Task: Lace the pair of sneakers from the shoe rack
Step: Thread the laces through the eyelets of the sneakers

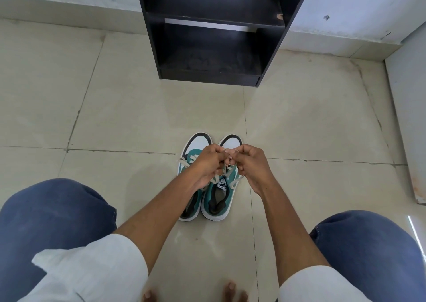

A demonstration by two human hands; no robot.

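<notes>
**A:** Lighting here is pretty even: soft, bright daylight look, no harsh spots. The tile floor (pixel 138 108) has a gentle sheen just in front of the black shoe rack (pixel 214 32), plus a small hot streak of glare well to the right of it at the frame's lower right edge.

**B:** Yeah, and the rack's lower shelf is the darkest bit, so detail inside it goes murky. Shadows on the floor are faint and diffuse.

**A:** Wide-angle warp is obvious too. The grout lines and the wall base either side of the rack bow outward.

**B:** Centre is sharp enough; the toes (pixel 230 289) at the bottom edge, far below the rack, look soft.
</notes>
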